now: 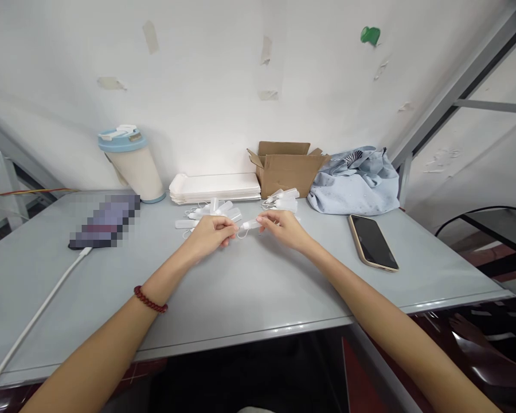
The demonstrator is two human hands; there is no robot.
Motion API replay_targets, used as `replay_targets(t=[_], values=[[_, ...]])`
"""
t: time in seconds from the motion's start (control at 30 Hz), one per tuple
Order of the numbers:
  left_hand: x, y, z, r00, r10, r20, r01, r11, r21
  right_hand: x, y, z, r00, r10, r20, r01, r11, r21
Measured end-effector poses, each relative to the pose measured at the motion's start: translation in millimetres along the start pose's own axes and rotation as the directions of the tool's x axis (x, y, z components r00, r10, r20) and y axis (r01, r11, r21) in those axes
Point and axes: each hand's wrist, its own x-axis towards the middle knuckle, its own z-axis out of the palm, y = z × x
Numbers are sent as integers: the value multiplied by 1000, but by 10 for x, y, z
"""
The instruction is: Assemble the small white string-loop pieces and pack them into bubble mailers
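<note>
Between my hands, above the grey table, is a small translucent plastic dropper bottle (251, 224) with a thin white loop hanging under it. My right hand (281, 226) pinches its wider end between thumb and fingers. At its narrow tip, my left hand (210, 236) is closed in a pinch; the fingers cover what exactly they grip there. Behind my left hand lies a loose group of similar bottles (215, 205), partly hidden by the hand. Another small pile of bottles (284, 198) sits beyond my right hand, before the cardboard box.
Along the wall stand a cream tumbler (135, 169) with a blue lid, stacked white trays (217, 186), an open cardboard box (290, 175) and a light blue cloth (356, 183). A blurred-out phone (107, 221) with a white cable (38, 315) lies left, another phone (373, 242) right.
</note>
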Motion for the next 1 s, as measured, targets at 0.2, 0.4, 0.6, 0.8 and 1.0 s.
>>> replay_targets(t=[0.2, 0.4, 0.6, 0.8, 1.0], values=[[32, 68, -275, 934, -31, -355, -31, 985, -169, 86, 211, -152, 967, -71, -245, -14, 944, -330], [76, -15, -510, 751, -30, -660, 32, 999, -10, 97, 234, -339, 954, -9, -299, -102, 930, -353], [113, -116, -441, 832, 99, -546, 175, 887, 427, 73, 196, -373, 977, 44, -207, -132, 893, -430], [127, -178, -410, 881, 72, -468, 173, 871, 459, 43, 134, -403, 990, 94, -110, -132, 893, -429], [117, -162, -413, 871, 82, -485, 198, 844, 499, 21, 149, -487, 990, 128, -52, -138, 895, -425]])
